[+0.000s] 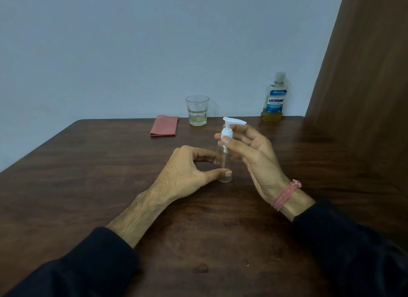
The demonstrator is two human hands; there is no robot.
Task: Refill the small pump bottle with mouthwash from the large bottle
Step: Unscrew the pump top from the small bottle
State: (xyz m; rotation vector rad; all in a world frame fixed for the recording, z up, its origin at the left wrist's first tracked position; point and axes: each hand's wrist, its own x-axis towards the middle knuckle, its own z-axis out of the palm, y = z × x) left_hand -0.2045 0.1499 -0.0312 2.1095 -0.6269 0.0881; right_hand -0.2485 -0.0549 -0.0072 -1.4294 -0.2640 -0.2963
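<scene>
A small clear pump bottle (223, 162) with a white pump head (229, 125) stands upright on the dark wooden table (88, 186), near the middle. My left hand (187, 170) pinches its lower body between thumb and fingers. My right hand (249, 150) pinches the white pump collar with thumb and fingertips. The bottle looks nearly empty. The large mouthwash bottle (274, 97), with a blue label and a little yellowish liquid at the bottom, stands capped at the table's far right edge against the wall.
A drinking glass (197, 110) with a little pale liquid stands at the far edge, left of the mouthwash bottle. A folded pink cloth (164, 125) lies to its left. A brown curtain (364, 75) hangs on the right. A small wet spot (201, 268) marks the table near me.
</scene>
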